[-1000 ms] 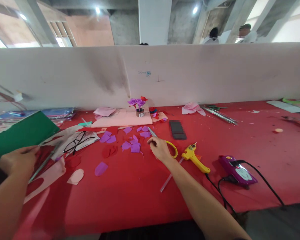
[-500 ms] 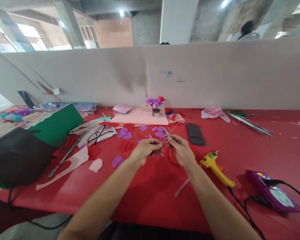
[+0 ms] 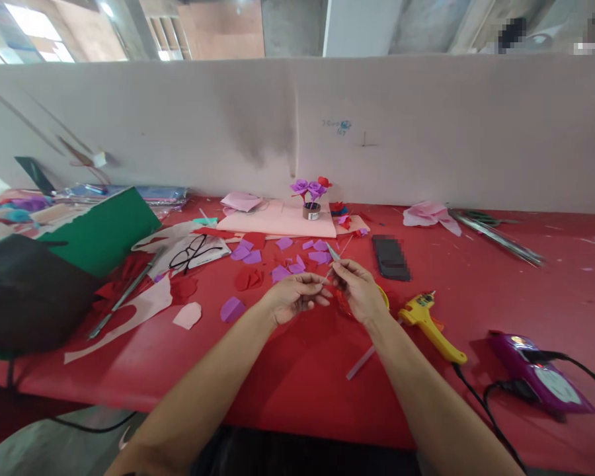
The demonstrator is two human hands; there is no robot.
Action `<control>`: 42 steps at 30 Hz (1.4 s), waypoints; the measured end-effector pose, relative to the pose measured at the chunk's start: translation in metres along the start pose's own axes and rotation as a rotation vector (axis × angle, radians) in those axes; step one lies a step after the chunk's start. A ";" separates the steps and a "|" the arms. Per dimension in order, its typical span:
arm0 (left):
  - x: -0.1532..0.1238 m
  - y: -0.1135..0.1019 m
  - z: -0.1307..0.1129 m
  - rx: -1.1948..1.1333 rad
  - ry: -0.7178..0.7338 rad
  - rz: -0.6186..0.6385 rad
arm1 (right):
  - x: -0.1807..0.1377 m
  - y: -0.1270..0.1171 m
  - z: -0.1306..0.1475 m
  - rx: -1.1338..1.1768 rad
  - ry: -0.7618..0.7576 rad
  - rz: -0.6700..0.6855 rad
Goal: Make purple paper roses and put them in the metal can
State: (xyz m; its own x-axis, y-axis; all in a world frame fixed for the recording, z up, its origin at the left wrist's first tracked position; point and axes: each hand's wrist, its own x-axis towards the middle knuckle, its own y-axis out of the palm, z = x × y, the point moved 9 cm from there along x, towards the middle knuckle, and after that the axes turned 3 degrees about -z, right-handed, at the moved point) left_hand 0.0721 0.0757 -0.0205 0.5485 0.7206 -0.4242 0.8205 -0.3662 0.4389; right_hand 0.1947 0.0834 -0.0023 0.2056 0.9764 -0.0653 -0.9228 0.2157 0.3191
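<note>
My left hand (image 3: 300,295) pinches a thin, pale stem-like strip between thumb and index finger, its other fingers loosely curled. Close beside it, my right hand (image 3: 356,287) is closed at the same strip. From the right fingers a pointed grey metal blade (image 3: 333,252) sticks up; its handle is hidden. A thin stick (image 3: 347,244) also rises there. Behind the right hand is a round thing with a yellow rim (image 3: 385,297), partly hidden. Purple paper petals (image 3: 281,273) and red petals (image 3: 249,279) lie left of and beyond the hands.
Purple and red paper flowers (image 3: 313,188) stand in a small brown ring (image 3: 311,211) at the back. A black phone (image 3: 391,258), yellow glue gun (image 3: 434,328) and purple power strip (image 3: 540,380) lie right. Glasses (image 3: 193,253) and a green board (image 3: 106,231) are left.
The view has tilted down a little. My hands stay close together, and the thin stick beyond them stands at a steeper angle.
</note>
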 end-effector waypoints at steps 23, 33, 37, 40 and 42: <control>0.003 -0.027 -0.012 -0.188 0.148 -0.274 | 0.000 0.004 -0.008 -0.142 -0.003 0.010; 0.009 -0.034 -0.007 -0.243 0.104 -0.269 | 0.001 0.005 -0.011 -0.247 -0.053 0.058; 0.008 -0.038 -0.010 -0.267 0.107 -0.284 | 0.001 0.006 -0.009 -0.259 -0.055 0.059; 0.008 -0.041 -0.015 -0.304 0.130 -0.289 | 0.001 0.009 -0.006 -0.311 -0.081 0.074; 0.009 -0.045 -0.018 -0.385 0.163 -0.296 | 0.001 0.010 -0.005 -0.352 -0.100 0.082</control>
State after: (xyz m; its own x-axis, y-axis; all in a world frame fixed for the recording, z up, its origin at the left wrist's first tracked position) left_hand 0.0370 0.1091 -0.0296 0.2442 0.8542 -0.4591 0.8012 0.0890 0.5918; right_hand 0.1839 0.0863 -0.0042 0.1412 0.9890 0.0450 -0.9895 0.1424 -0.0258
